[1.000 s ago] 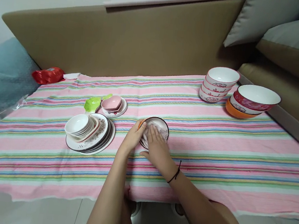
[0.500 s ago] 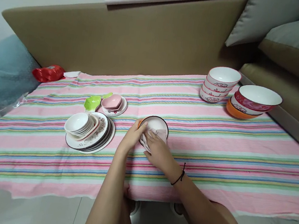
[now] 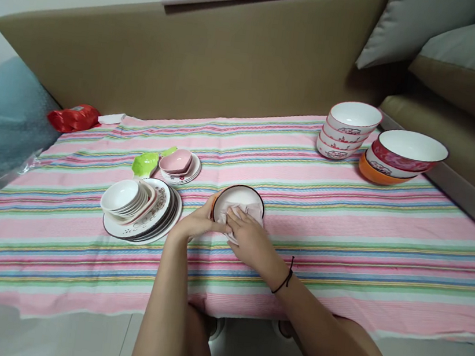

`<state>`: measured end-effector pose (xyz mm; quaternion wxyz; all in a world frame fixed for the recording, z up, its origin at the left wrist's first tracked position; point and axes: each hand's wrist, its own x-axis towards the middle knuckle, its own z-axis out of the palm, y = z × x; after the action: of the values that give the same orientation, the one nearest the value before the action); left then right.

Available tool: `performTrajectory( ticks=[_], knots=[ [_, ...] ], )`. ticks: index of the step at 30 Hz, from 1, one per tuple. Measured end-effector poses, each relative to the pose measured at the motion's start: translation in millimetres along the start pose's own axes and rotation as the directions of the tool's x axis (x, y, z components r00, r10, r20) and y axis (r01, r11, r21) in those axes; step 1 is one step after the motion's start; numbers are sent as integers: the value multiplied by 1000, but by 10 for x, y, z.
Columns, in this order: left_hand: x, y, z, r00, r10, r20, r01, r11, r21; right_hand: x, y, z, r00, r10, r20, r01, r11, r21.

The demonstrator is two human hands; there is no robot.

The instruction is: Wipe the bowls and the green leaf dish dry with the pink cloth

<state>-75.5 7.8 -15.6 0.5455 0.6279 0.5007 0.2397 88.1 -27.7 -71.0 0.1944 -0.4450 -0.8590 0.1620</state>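
An orange bowl (image 3: 235,195) with a white inside and a dark rim is tilted toward me above the striped cloth. My left hand (image 3: 200,220) grips it at its left side, fingers behind the wall and thumb along the near rim. Inside the bowl, my right hand (image 3: 247,239) presses a pale pink cloth (image 3: 255,210) against the surface, its fingers resting over the folds. Part of the cloth hangs over the bowl's right rim. A black cord bracelet (image 3: 289,277) circles my right wrist.
Plates (image 3: 173,216) carrying small white bowls (image 3: 120,195) stand at left. Behind them are a green leaf-shaped dish (image 3: 145,163) and a pink bowl (image 3: 176,161) on saucers. Stacked white bowls (image 3: 354,116) and a red bowl (image 3: 412,147) stand far right. A red bundle (image 3: 74,117) lies far left.
My left hand has shifted down and left around the bowl, its thumb moving from the upper left rim to the near rim. My right hand stays inside with the cloth.
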Motion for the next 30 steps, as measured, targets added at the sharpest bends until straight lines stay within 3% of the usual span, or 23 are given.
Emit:
performTrajectory(
  ticks=[4,7,10,14,18,20,22,24,26,28,30],
  knots=[
    [97,15,148,965,3,-264,5,1000,28,7,-21,-15,999,47,16,-47,999,-10],
    [130,6,199,926,-39,-376,112,979,173,13,-32,-25,999,43,18,-42,999,-14],
    [99,-23,154,937,-72,-341,151,966,210,15,-29,-21,999,34,8,-33,999,-19],
    [10,-63,50,982,-85,-171,103,990,100,8,-12,-4,1000,8,-5,-8,1000,-21],
    [-64,-42,23,997,-72,-38,72,997,-8,7,-8,-2,1000,-1,2,1,1000,-28],
    [-74,-16,34,993,-92,-67,89,995,-52,15,-12,-8,1000,18,3,-17,999,-36],
    [-68,4,40,968,-95,-233,80,994,-70,27,-15,-15,999,39,16,-38,998,-40],
    [-61,17,27,894,-24,-447,20,1000,-15,40,-16,-19,998,50,36,-49,998,-38],
    [-70,25,-3,832,131,-539,-69,989,133,53,-15,-23,997,57,45,-55,998,-36],
    [-98,33,-36,848,268,-456,-135,943,304,64,-15,-29,997,73,37,-71,997,-39],
    [-132,36,-59,903,321,-285,-180,886,427,74,-16,-42,995,94,26,-92,995,-40]
  ],
)
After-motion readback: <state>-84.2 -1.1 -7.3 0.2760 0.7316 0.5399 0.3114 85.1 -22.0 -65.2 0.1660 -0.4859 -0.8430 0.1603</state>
